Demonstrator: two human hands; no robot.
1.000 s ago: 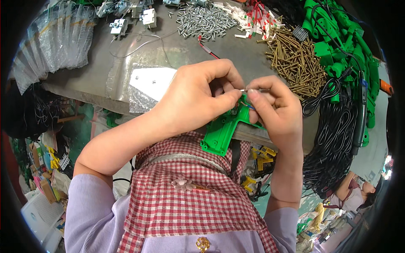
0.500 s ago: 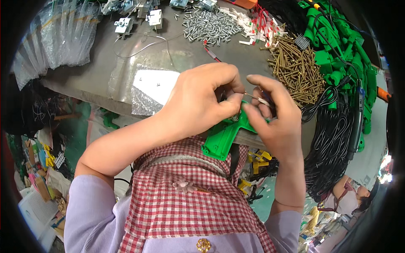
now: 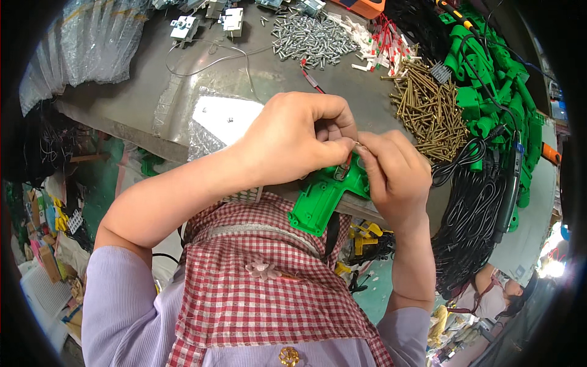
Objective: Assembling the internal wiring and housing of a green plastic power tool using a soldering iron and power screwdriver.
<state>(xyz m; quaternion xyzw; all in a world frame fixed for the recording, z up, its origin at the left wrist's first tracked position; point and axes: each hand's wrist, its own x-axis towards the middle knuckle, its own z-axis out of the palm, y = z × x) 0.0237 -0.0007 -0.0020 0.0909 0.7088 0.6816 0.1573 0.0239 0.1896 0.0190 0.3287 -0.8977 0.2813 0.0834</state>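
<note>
Green plastic housing half (image 3: 315,199) is at the near edge of the grey worktable (image 3: 275,76), open side up, just under the fingertips; whether it rests there or is propped by the curled lower fingers, I cannot tell. At its far end, the left hand (image 3: 299,134) has thumb and forefinger drawn into a narrow pinch, and the right hand (image 3: 397,171) meets it tip to tip, its own pinch just as narrow. Between them they hold a thin red wire (image 3: 349,161) — its end mostly covered by the fingertips — which leads down into the housing.

Left of the housing and a little beyond, a white plate (image 3: 223,117) lies on clear bubble wrap (image 3: 202,142). Straight beyond the housing are a red-and-black lead (image 3: 312,81) and, farther off, a heap of short silver screws (image 3: 315,40). Beyond and to the right of it lie long brass-coloured screws (image 3: 428,107), then a pile of green casings (image 3: 483,79). Well to its right hang bundled black cables (image 3: 474,223). On its near side is a red-checked apron (image 3: 269,312).
</note>
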